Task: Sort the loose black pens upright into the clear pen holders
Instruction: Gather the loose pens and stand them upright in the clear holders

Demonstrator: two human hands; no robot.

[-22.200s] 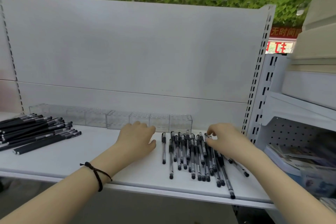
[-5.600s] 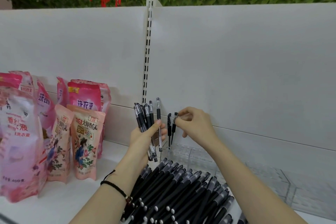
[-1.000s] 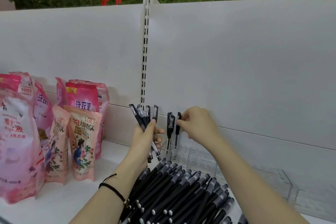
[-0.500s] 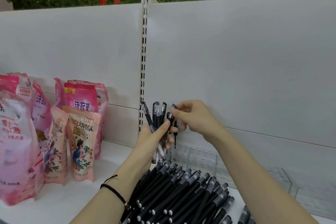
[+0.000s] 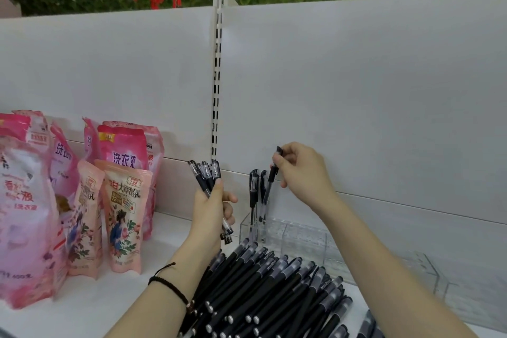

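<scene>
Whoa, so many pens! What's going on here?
A person is putting pens away on a shop shelf. Their left hand grips a small bunch of pens. Their right hand pinches one pen by its cap, its lower end reaching the left end of the clear pen holder, beside two pens already standing upright there. A big pile of black pens lies in front, not yet sorted. Pink pouches stand to the left.

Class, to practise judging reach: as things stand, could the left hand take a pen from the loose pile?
Probably not yet. The pile lies just below the left hand with nothing between, but its fingers are full, gripping a bundle of pens.
</scene>
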